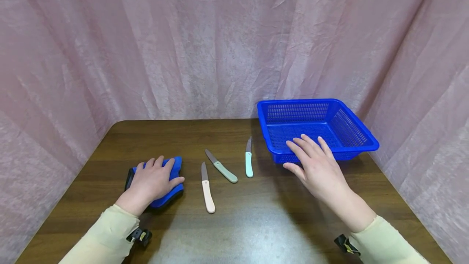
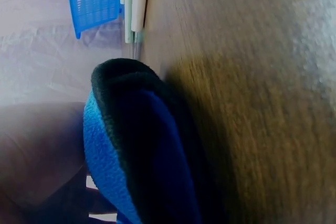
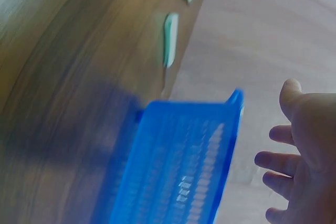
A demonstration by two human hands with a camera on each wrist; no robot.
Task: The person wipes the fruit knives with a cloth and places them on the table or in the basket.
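My left hand (image 1: pixel 155 178) rests on a folded blue cloth (image 1: pixel 177 170) with dark edging, fingers spread over its top. In the left wrist view, the thumb side of that hand lies against the cloth (image 2: pixel 100 145). My right hand (image 1: pixel 318 170) is held over the front rim of a blue plastic basket (image 1: pixel 351 148), fingers spread and holding nothing. The right wrist view shows its fingers apart from the basket (image 3: pixel 178 156). Between the hands lie three small knives: one with a cream handle (image 1: pixel 208 196), one pale green (image 1: pixel 225 172) and one mint (image 1: pixel 248 164).
Everything stands on a brown wooden table (image 1: pixel 238 231). The basket is at the table's back right corner. Pink curtains (image 1: pixel 190 44) hang behind the table and along its sides. The knife blades point toward the back edge.
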